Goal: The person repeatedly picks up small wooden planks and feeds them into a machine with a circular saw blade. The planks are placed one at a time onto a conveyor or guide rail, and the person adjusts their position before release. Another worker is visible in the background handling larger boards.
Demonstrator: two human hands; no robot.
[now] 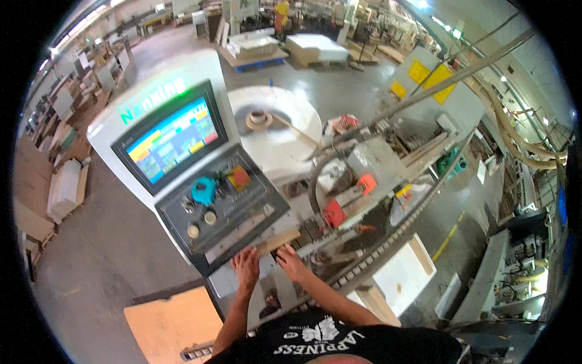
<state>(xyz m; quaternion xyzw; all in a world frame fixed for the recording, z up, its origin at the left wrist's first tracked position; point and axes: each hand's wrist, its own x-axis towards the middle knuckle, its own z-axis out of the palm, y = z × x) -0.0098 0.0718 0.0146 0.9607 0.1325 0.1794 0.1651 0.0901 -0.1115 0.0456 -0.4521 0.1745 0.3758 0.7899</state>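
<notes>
My left hand lies flat, fingers spread, at the lower edge of a grey control console, its fingertips at the near end of a short light wooden piece. My right hand is close beside it, fingers bent toward the same end of that piece. The wooden piece lies tilted between the console and the machine's feed area. How firmly either hand grips it is not visible.
The console has a lit screen, a teal knob and a red button. Behind are a round white reel table, a roller track, a white panel, a wooden board and stacked panels.
</notes>
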